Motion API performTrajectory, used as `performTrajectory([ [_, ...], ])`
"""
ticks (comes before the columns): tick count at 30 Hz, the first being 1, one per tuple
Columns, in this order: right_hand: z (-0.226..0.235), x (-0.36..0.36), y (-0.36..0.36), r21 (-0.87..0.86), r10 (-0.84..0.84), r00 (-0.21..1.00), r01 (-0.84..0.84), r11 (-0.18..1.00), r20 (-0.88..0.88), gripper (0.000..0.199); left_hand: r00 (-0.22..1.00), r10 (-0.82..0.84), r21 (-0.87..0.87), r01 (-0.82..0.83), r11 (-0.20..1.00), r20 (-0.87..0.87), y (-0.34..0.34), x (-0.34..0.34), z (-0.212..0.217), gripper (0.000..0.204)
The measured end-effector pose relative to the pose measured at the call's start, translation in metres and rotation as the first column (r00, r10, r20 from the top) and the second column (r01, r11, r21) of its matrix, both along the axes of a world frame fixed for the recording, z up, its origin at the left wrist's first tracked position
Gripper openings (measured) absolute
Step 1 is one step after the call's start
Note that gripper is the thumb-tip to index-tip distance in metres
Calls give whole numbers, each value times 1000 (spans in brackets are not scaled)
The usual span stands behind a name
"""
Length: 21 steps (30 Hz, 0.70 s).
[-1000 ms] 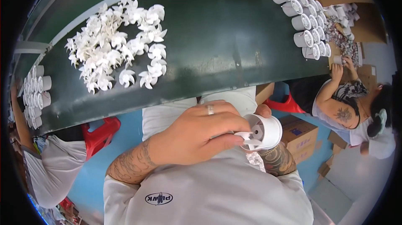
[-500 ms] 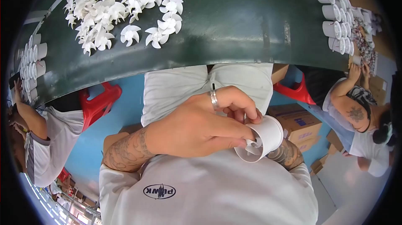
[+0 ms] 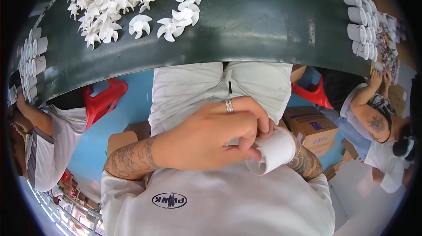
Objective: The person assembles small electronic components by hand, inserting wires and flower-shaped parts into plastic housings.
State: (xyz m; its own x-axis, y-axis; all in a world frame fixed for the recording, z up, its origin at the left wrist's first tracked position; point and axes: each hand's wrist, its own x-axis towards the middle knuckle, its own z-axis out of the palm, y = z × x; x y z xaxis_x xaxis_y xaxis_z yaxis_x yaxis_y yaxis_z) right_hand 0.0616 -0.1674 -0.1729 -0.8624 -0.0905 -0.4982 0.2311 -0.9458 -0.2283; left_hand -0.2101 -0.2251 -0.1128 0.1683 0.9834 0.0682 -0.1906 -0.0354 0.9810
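Observation:
In front of my white shirt, a white cup-shaped housing (image 3: 280,149) is tilted, its opening toward my left hand (image 3: 211,137). That hand, with a ring on one finger, comes from the left; its thumb and fingers pinch at the opening. A sliver of a small white fan blade (image 3: 262,160) shows beside the thumb; the rest is hidden inside. My right hand (image 3: 270,129) holds the cup from behind, mostly covered by it, with only a bit of finger showing at the upper edge. The tattooed right forearm (image 3: 306,162) runs in from the right.
Loose white fan blades (image 3: 110,5) lie heaped on the dark green table (image 3: 246,21). Rows of white cups (image 3: 360,32) stand at its right end, more cups (image 3: 35,62) at its left. Co-workers sit on both sides by red stools (image 3: 103,104). Cardboard boxes (image 3: 310,124) are at the right.
The cup has tipped downward, so its opening shows less. My left fingers have curled closer at its rim, and the fan blade inside is now mostly hidden. The view has shifted slightly.

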Motion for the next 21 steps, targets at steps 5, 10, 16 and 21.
performTrajectory([
  [5, -11, 14, -14, -11, 69, 997, -70, 998, -28, 40, 999, -30, 13, 29, 999, 26, -3, 10, 3, 30],
  [10, -8, 72, -30, 284, -149, 834, -9, 959, 531, 79, 999, 19, -4, -19, 1000, 35, 3, 9, -1, 31],
  [16, 45, 63, -22, 457, -97, 894, -128, 880, 437, 59, 995, -66, -126, 57, 990, -69, 1, -10, -2, 32],
  [21, 60, -39, 17, 630, 105, 991, -135, 765, 85, 30, 975, 125, 52, -117, 992, -182, -3, 10, -3, 47],
])
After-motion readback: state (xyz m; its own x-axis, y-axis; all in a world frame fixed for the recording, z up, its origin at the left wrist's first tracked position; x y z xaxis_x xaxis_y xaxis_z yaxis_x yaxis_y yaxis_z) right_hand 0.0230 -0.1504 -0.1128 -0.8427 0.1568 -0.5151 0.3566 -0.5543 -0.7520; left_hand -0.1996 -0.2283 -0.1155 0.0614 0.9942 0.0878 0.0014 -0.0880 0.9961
